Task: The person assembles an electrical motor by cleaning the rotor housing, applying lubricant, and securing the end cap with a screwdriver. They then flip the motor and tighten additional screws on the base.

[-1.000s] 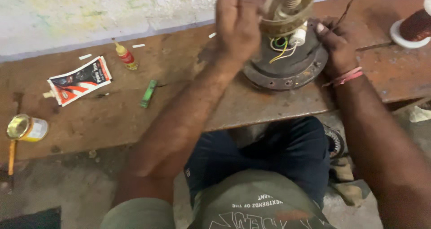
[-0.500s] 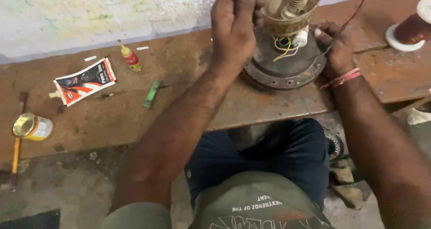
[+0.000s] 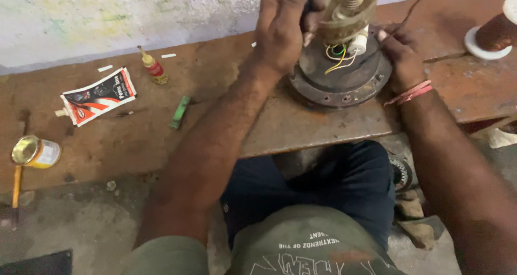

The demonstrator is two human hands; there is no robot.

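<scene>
My left hand [image 3: 285, 24] gripped the motor core [image 3: 344, 11] to steady it, while my right hand [image 3: 401, 57] pinched a thin wire [image 3: 412, 11] taut beside its round base [image 3: 339, 84].

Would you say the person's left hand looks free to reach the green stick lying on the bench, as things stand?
Probably not right away: the left hand is wrapped around the upright part of the motor assembly. The green stick lies in the open left of that forearm, with nothing over it, so once released the way looks free.
</scene>
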